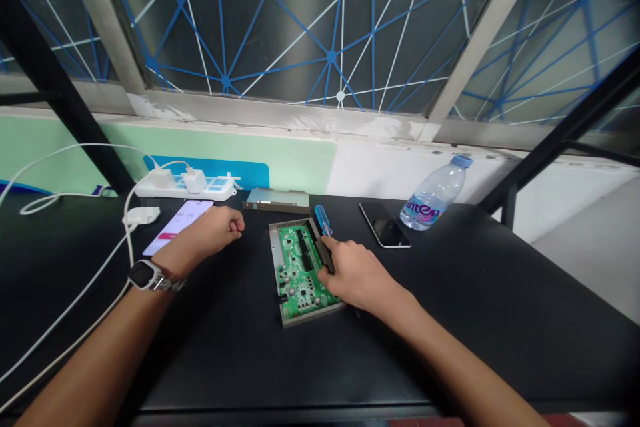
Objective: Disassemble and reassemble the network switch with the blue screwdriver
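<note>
A green circuit board [305,290] lies in a shallow metal case [310,318] on the black table. Dark connector strips run along the middle of the board. My right hand [357,273] grips the case's right side, index finger and thumb on a dark strip [326,255] there; its other fingers are hidden. My left hand [215,230] is curled into a loose fist beside a lit phone [170,230], with nothing showing in it. A watch [145,275] is on the left wrist. Just beyond my right hand lies a screwdriver [323,217] with a blue handle.
A flat metal cover [277,200] lies at the back near the wall. Left of it, a white power strip [200,185] holds plugs with cables trailing left. On the right are a dark-screened phone [385,225] and a tilted plastic water bottle [435,193].
</note>
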The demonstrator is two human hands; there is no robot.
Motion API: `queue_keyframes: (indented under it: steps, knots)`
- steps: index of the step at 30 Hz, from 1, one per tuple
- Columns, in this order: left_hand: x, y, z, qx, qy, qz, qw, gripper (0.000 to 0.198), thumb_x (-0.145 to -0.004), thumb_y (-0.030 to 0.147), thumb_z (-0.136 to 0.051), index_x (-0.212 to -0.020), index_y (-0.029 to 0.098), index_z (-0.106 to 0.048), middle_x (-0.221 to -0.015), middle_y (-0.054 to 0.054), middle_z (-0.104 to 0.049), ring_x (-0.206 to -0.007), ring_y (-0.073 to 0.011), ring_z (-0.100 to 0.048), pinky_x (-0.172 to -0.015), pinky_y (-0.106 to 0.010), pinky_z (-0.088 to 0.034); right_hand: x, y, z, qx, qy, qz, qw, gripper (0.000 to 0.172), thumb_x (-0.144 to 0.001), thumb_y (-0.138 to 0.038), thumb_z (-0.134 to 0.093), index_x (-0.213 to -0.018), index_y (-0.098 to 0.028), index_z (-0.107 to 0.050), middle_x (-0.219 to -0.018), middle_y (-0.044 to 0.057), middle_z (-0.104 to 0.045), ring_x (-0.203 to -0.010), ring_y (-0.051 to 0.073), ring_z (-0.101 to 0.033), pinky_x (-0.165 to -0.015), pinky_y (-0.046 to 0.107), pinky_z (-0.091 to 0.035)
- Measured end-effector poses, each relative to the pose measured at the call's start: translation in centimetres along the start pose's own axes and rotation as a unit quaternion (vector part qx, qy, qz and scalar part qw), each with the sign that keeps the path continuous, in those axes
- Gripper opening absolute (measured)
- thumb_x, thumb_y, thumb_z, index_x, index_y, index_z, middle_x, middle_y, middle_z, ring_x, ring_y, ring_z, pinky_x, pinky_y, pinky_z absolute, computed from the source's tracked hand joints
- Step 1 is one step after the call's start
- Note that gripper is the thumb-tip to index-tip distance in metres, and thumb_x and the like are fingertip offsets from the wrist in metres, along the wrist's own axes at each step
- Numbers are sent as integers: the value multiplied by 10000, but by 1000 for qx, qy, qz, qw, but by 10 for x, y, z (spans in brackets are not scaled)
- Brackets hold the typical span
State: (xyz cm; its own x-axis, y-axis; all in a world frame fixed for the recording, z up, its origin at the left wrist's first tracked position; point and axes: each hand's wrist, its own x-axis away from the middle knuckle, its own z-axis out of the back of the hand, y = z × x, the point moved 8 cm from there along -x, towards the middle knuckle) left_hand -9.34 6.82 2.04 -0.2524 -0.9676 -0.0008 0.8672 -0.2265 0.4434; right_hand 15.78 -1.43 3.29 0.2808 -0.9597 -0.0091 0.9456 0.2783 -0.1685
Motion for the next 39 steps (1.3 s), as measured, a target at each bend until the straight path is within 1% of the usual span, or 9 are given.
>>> queue_keyframes:
  steps: [10, 15, 20, 25, 28, 31, 34, 37, 39]
  knots:
    - [-2, 6, -2, -49, -4, -48, 998, 150, -702, 157, -512, -716, 185, -658, -719, -45, -662, -649, -184, -598, -611, -274, -401, 1, -5, -1, -19, 5, -6, 1000, 373, -766, -282, -529, -1098, -155, -642, -725, 92, -660, -609, 221, -590, -546, 317, -243]
    - [3, 35, 4, -32, 56, -105, 992, 148, -818, 200, -497, -802, 173, -641, -844, -70, -652, -734, -191, -599, -690, -293, -434, 4, -6, 1, -35, 7, -4, 999, 427, -752, -303, -550, -1146, -163, -633, -693, 71, -643, -603, 217, -583, -542, 310, -258]
    - [12, 70, -4, 17, 97, -159, 982, 161, -892, 192, -479, -865, 179, -637, -890, -62, -638, -814, -193, -586, -743, -308, -444, 4, -7, -4, -45, -4, 10, 999, 465, -724, -272, -569, -1168, -147, -629, -674, 63, -630, -578, 202, -565, -519, 296, -240]
    - [15, 84, -12, 76, 125, -176, 973, 122, -893, 174, -513, -862, 182, -630, -857, -33, -621, -743, -155, -570, -696, -287, -439, 3, -6, -6, -74, -12, 7, 997, 525, -720, -254, -591, -1231, -138, -609, -646, 51, -621, -573, 197, -562, -519, 288, -246]
    - [15, 87, -14, 125, 131, -168, 969, 116, -891, 188, -525, -850, 179, -633, -848, -27, -631, -702, -137, -567, -656, -271, -435, -1, -2, -2, -108, 10, 5, 994, 491, -774, -346, -608, -1224, -150, -609, -618, 40, -613, -555, 194, -555, -521, 285, -256]
    - [15, 86, -16, 194, 120, -142, 963, 110, -890, 228, -541, -861, 177, -633, -832, -26, -652, -712, -140, -595, -645, -265, -447, -7, 11, 4, -148, 48, -10, 988, 365, -839, -396, -570, -1121, -169, -619, -584, 19, -603, -502, 166, -515, -515, 283, -263]
    - [13, 83, -21, 249, 102, -120, 956, 125, -884, 271, -557, -863, 171, -630, -784, -25, -650, -715, -149, -608, -643, -264, -457, -14, 31, 4, -142, 69, -42, 987, 179, -842, -357, -564, -882, -189, -610, -577, 17, -600, -484, 146, -486, -510, 281, -271]
    - [12, 81, -25, 270, 95, -118, 951, 137, -875, 293, -571, -857, 171, -631, -765, -23, -644, -704, -149, -600, -633, -264, -452, -22, 48, -5, -122, 47, -66, 989, 167, -774, -330, -637, -707, -199, -558, -586, 31, -614, -510, 149, -507, -513, 281, -295]
    - [12, 81, -28, 280, 90, -121, 948, 144, -873, 303, -575, -857, 172, -633, -764, -24, -644, -704, -151, -598, -635, -266, -453, -25, 55, -13, -138, 21, -76, 987, 164, -736, -293, -665, -666, -200, -549, -564, 29, -614, -511, 149, -520, -513, 278, -318]
